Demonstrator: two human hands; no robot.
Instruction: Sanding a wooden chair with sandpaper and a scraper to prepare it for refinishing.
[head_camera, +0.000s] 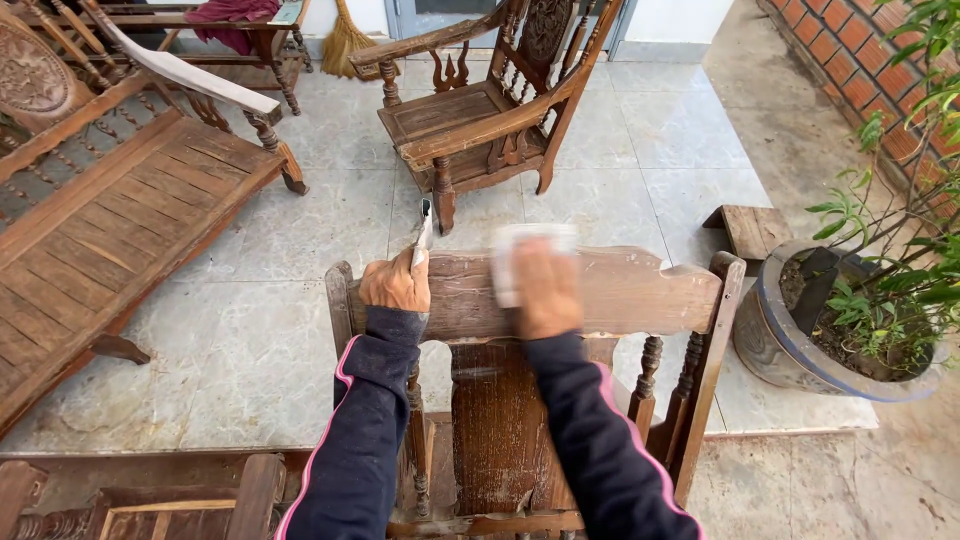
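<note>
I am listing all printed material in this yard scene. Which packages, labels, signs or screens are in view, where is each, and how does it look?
None are in view: no package, label, sign or screen.
Nearest thing: a plain white pad, rectangular, under the right hand on the chair's top rail; no print shows.
The left hand holds a small metal tool, unmarked.

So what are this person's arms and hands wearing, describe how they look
Both arms are covered to the wrist by long dark navy sleeves, each with a thin pink stripe running down its length. The left hand and right hand are bare: no gloves, and no rings or watch that I can see.
</note>
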